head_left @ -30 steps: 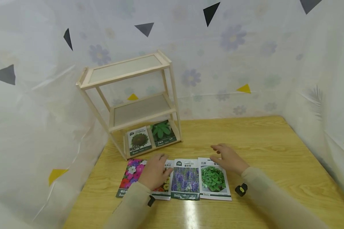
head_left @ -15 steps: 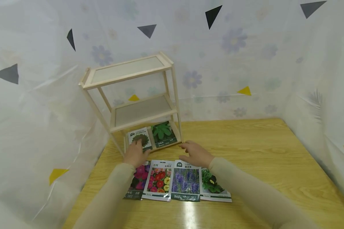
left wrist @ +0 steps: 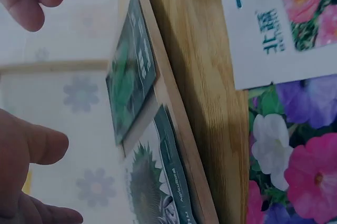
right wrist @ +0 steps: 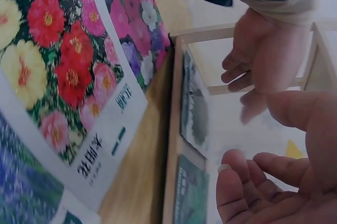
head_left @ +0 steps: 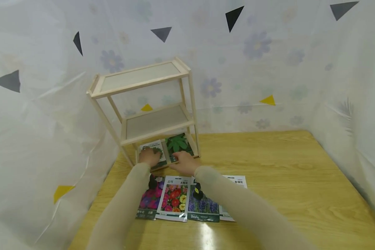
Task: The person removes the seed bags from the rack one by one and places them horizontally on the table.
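Worktop (head_left: 275, 166) holds rack (head_left: 140, 78), spiky-flower packet (head_left: 160, 148) and leaf packet (head_left: 177, 141) side by side at its bottom, left hand (head_left: 149, 157) over the first, right hand (head_left: 186, 163) by the second, both grips apart, empty; I'd square packets by their edges, pressing lightly.

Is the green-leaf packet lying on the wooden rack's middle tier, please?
No, the green-leaf packet lies on the bottom tier of the wooden rack.

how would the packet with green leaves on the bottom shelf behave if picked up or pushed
The packet looks thin, so it is probably light and bendy. Its printed face looks smooth, so it may slide when pushed. Lying flat on the shelf, it seems unlikely to roll.
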`<state>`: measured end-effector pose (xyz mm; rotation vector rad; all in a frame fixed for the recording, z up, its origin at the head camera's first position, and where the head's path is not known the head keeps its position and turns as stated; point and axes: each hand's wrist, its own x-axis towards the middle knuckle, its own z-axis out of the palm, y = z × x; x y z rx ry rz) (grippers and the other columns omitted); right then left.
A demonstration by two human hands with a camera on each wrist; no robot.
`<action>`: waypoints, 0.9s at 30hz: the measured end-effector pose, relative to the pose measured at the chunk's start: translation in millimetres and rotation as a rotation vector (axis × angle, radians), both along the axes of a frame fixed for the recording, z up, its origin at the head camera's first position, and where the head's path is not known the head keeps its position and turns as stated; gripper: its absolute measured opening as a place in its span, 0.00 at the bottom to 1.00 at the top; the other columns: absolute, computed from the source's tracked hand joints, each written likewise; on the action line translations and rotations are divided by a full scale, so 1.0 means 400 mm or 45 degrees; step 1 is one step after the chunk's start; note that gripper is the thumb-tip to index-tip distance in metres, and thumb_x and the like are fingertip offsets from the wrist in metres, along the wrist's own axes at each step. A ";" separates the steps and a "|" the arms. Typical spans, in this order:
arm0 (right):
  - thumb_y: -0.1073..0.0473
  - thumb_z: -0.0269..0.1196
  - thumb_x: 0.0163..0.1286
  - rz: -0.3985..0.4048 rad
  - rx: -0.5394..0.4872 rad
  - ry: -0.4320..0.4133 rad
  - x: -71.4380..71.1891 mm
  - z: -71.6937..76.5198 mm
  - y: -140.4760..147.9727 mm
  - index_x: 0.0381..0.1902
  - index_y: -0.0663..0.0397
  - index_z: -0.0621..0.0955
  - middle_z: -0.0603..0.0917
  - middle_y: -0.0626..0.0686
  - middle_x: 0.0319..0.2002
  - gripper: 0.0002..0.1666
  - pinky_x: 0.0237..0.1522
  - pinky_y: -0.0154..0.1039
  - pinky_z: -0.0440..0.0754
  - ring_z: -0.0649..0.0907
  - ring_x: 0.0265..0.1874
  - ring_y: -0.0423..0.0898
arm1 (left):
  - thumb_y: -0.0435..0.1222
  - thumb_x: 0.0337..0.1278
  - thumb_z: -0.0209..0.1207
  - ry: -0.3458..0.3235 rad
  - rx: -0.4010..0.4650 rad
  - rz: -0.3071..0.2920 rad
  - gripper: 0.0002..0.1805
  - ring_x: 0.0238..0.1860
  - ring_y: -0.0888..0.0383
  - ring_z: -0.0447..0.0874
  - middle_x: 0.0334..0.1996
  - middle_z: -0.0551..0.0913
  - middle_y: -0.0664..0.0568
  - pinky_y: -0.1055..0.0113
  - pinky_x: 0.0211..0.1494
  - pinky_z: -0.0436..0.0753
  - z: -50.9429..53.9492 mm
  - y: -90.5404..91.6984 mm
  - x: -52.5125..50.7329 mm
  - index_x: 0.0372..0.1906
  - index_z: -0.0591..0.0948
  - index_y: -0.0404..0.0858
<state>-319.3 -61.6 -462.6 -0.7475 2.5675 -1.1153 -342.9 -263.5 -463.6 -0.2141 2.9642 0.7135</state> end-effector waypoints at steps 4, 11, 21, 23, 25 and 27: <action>0.45 0.60 0.70 -0.089 0.010 -0.025 -0.015 -0.029 -0.053 0.68 0.62 0.67 0.72 0.60 0.64 0.38 0.60 0.47 0.74 0.72 0.63 0.54 | 0.48 0.69 0.37 -0.079 0.024 0.046 0.38 0.66 0.26 0.53 0.66 0.56 0.24 0.40 0.69 0.57 0.005 -0.022 -0.024 0.66 0.57 0.16; 0.46 0.61 0.69 -0.118 0.040 -0.015 -0.013 -0.054 -0.124 0.67 0.64 0.68 0.71 0.62 0.64 0.38 0.61 0.47 0.72 0.70 0.64 0.56 | 0.45 0.69 0.37 -0.167 0.001 0.119 0.33 0.61 0.33 0.67 0.63 0.66 0.27 0.44 0.63 0.70 0.002 -0.053 -0.032 0.62 0.66 0.19; 0.47 0.55 0.72 -0.005 0.215 -0.009 0.007 -0.039 -0.142 0.71 0.63 0.63 0.65 0.61 0.69 0.37 0.67 0.46 0.66 0.65 0.68 0.55 | 0.38 0.63 0.39 -0.254 -0.083 0.092 0.28 0.45 0.41 0.76 0.57 0.73 0.29 0.54 0.44 0.79 0.000 -0.054 -0.046 0.58 0.71 0.20; 0.46 0.56 0.72 -0.010 0.236 -0.023 0.008 -0.040 -0.141 0.71 0.63 0.62 0.63 0.61 0.70 0.39 0.67 0.45 0.66 0.65 0.68 0.54 | 0.37 0.61 0.39 -0.277 -0.071 0.104 0.28 0.42 0.43 0.75 0.57 0.72 0.29 0.57 0.39 0.79 -0.003 -0.054 -0.052 0.60 0.70 0.21; 0.45 0.56 0.72 -0.019 0.242 -0.044 0.007 -0.045 -0.143 0.72 0.62 0.61 0.62 0.60 0.71 0.40 0.67 0.45 0.65 0.64 0.69 0.54 | 0.36 0.61 0.39 -0.291 -0.071 0.109 0.29 0.42 0.44 0.74 0.58 0.72 0.29 0.57 0.38 0.78 -0.010 -0.055 -0.058 0.61 0.69 0.20; 0.44 0.56 0.71 -0.026 0.230 -0.076 0.004 -0.051 -0.146 0.73 0.61 0.60 0.60 0.60 0.72 0.41 0.67 0.45 0.66 0.64 0.69 0.54 | 0.37 0.62 0.38 -0.297 -0.094 0.114 0.29 0.48 0.41 0.74 0.60 0.70 0.28 0.55 0.47 0.78 -0.017 -0.053 -0.063 0.62 0.68 0.20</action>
